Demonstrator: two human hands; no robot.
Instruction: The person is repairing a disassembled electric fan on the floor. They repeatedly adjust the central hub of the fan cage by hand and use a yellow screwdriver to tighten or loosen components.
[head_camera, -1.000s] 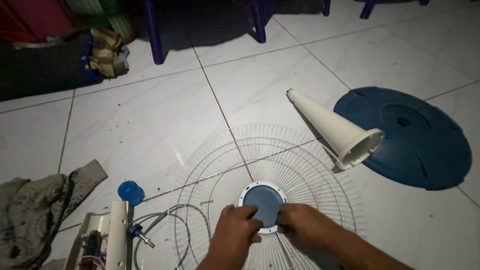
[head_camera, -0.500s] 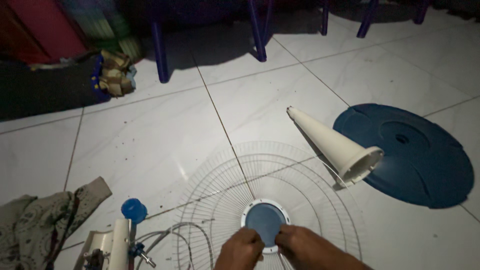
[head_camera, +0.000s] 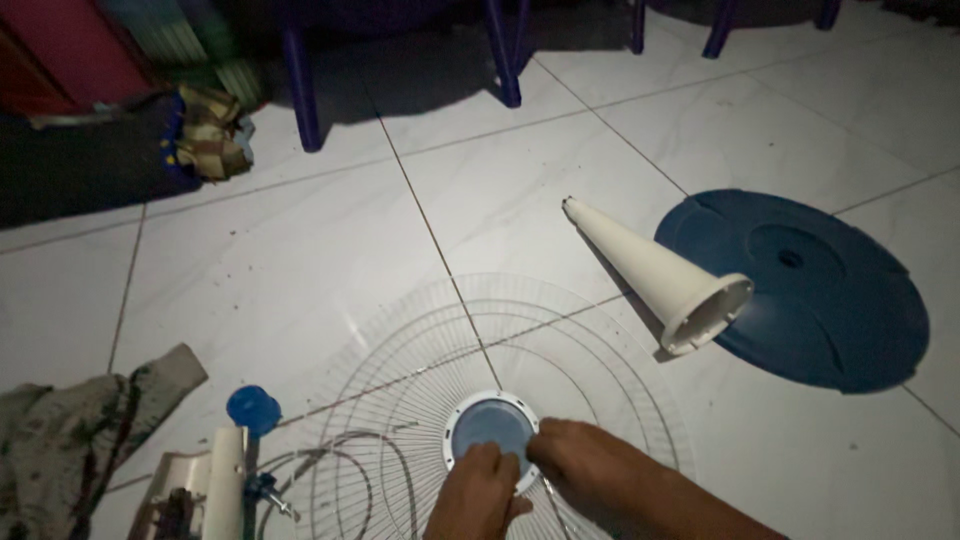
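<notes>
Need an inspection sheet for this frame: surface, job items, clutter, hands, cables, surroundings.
Surface: white tiled floor, speckled, dimly lit.
Job's things: wire fan grille flat on floor; blue hub at its centre.
Clutter: white cone on its side, wide end on the blue base disc; blue cap; rag; white fan housing.
Grippers: left hand and right hand both on the hub rim.
Cables: nothing seen.
Surroundings: blue chair legs; bundled cloth.

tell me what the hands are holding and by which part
Both the left hand and right hand grip the white wire fan guard at its round blue-centred hub, fingers on the hub's lower rim.
</notes>
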